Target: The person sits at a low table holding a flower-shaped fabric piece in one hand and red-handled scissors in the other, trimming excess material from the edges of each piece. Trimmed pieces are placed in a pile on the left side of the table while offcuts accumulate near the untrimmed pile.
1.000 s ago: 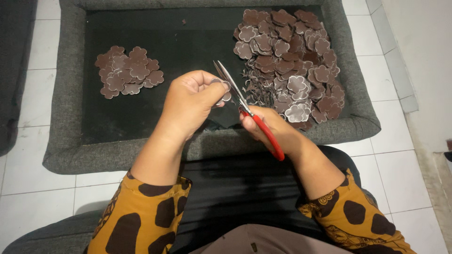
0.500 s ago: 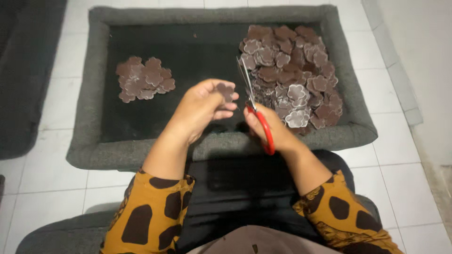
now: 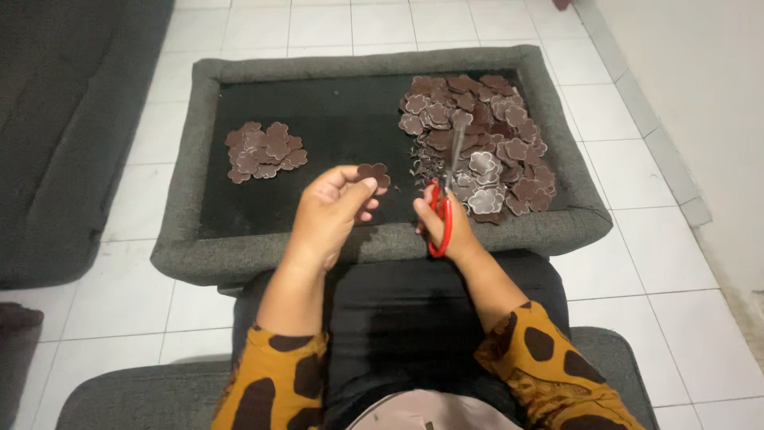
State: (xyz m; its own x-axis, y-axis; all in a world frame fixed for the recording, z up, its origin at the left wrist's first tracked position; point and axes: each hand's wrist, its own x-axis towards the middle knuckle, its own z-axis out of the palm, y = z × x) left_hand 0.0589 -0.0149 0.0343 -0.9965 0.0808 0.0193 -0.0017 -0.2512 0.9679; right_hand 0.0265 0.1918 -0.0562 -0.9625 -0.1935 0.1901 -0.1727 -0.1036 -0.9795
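Observation:
My left hand [image 3: 334, 207] pinches a small brown flower-shaped cutout [image 3: 374, 173] between thumb and fingers, above the near edge of a grey padded tray [image 3: 239, 259] with a black inside. My right hand [image 3: 442, 227] grips red-handled scissors [image 3: 442, 213], blades pointing away toward a large heap of brown flower cutouts [image 3: 485, 139] in the tray's right half. A smaller pile of trimmed brown flowers [image 3: 265, 150] lies in the tray's left half, apart from both hands.
The tray rests on a white tiled floor [image 3: 652, 263]. A dark grey cushion or mat [image 3: 64, 143] lies to the left. A wall base [image 3: 684, 111] runs along the right. Tiny brown scraps [image 3: 418, 167] sit near the scissors. My lap in black cloth is below.
The two hands have drawn apart: the left hand moved left holding one flower, the scissors swung upright away from it. The view shifted slightly.

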